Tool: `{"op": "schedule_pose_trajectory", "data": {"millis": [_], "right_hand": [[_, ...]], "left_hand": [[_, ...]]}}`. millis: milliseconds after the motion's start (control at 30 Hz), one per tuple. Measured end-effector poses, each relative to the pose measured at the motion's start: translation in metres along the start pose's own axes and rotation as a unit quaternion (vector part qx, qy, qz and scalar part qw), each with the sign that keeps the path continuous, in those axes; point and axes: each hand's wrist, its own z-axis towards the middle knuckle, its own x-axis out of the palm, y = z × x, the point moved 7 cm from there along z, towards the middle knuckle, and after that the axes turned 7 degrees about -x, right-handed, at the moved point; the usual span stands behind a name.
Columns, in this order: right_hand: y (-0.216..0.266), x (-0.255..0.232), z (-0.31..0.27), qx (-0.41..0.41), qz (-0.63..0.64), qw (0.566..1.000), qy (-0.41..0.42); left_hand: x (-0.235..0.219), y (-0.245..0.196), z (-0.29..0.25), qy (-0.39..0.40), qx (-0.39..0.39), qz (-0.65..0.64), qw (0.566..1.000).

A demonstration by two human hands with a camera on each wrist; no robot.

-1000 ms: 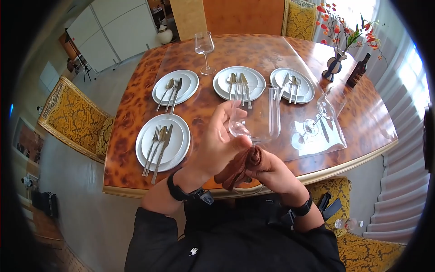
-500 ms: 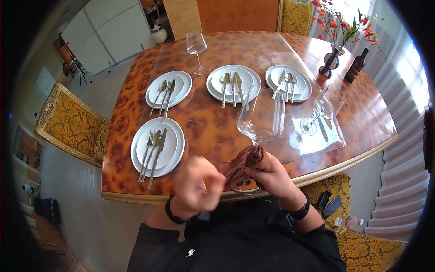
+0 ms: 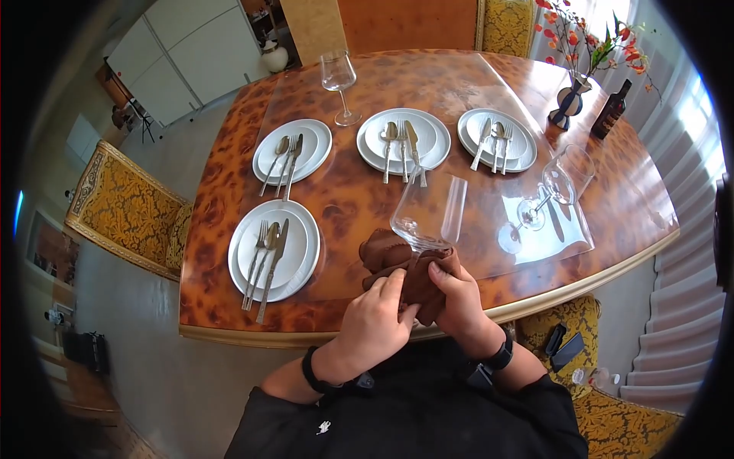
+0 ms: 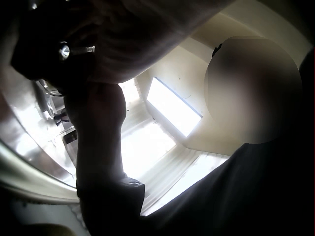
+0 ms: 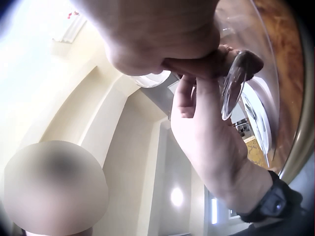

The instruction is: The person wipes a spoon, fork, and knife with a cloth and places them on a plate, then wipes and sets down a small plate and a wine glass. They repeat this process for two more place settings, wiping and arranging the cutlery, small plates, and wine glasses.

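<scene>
A clear wine glass (image 3: 423, 218) leans upright in front of my body in the head view, its bowl above a brown cloth (image 3: 382, 254). The cloth wraps the stem, mostly hiding it. My right hand (image 3: 461, 300) grips cloth and stem from the right, thumb lying over the fabric just under the bowl. From the left, my left hand (image 3: 375, 320) curls its fingers and thumb on the cloth lower down. The round foot of the glass (image 5: 233, 93) shows beside the hands in the right wrist view. In the left wrist view both hands are dark.
Stacked white plates (image 3: 235, 243) with cutlery are spread over the glossy table (image 3: 344, 206). Another wine glass (image 3: 560, 183) stands at the right, one more (image 3: 339, 74) at the back. A vase (image 3: 567, 105) and a dark bottle (image 3: 612, 111) occupy the far right corner.
My left hand has left the bowl, dropped toward my body, then returned to the cloth lower on the stem. The cloth now spreads wider round the stem. My right hand keeps hold.
</scene>
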Motion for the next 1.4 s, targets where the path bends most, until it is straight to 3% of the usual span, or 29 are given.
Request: {"op": "schedule_pose_trajectory", "data": {"millis": [33, 167, 267, 400, 600, 700, 800, 867, 967, 1033, 1133, 1167, 1267, 1300, 1400], "right_hand": [[0.001, 0.002, 0.0, -0.022, 0.052, 0.998, 0.004], [-0.027, -0.013, 0.007, 0.068, 0.25, 0.964, 0.056], [-0.034, -0.023, 0.006, 0.104, 0.32, 0.941, 0.021], [-0.037, -0.029, 0.007, 0.109, 0.344, 0.933, 0.01], [-0.035, -0.033, 0.012, 0.089, 0.318, 0.944, -0.003], [-0.034, -0.034, 0.017, 0.082, 0.337, 0.938, 0.002], [-0.031, -0.03, 0.019, 0.085, 0.357, 0.93, 0.008], [-0.032, -0.033, 0.02, 0.084, 0.369, 0.925, -0.008], [-0.026, -0.031, 0.02, 0.085, 0.38, 0.92, 0.044], [-0.029, -0.042, 0.023, 0.07, 0.336, 0.939, 0.009], [-0.021, -0.045, 0.026, 0.035, 0.309, 0.95, 0.0], [-0.016, -0.044, 0.026, 0.021, 0.306, 0.952, 0.004], [-0.012, -0.051, 0.028, -0.003, 0.227, 0.973, -0.041], [-0.011, -0.05, 0.027, -0.002, 0.221, 0.974, -0.045], [-0.004, -0.045, 0.025, -0.016, 0.194, 0.98, -0.045]], "left_hand": [[-0.006, 0.0, 0.003, -0.012, -0.002, -0.011, 1.0], [0.0, 0.025, 0.013, 0.095, -0.096, -0.078, 0.988], [0.002, 0.034, 0.016, 0.161, -0.142, -0.151, 0.965], [0.009, 0.044, 0.013, 0.216, -0.175, -0.247, 0.928], [0.018, 0.047, 0.005, 0.32, -0.216, -0.433, 0.814], [0.017, 0.043, 0.006, 0.291, -0.255, -0.28, 0.879], [0.02, 0.048, 0.002, 0.262, -0.244, -0.282, 0.89], [0.022, 0.05, -0.003, 0.301, -0.254, -0.311, 0.865], [0.026, 0.051, -0.008, 0.382, -0.231, -0.343, 0.826], [0.027, 0.047, -0.013, 0.436, -0.209, -0.369, 0.794], [0.03, 0.047, -0.015, 0.415, -0.213, -0.401, 0.788], [0.029, 0.051, -0.013, 0.35, -0.222, -0.373, 0.83], [0.019, 0.055, -0.002, 0.241, -0.156, -0.316, 0.904], [0.014, 0.051, -0.001, 0.233, -0.139, -0.284, 0.92], [0.01, 0.045, -0.004, 0.242, -0.194, -0.228, 0.923]]}}
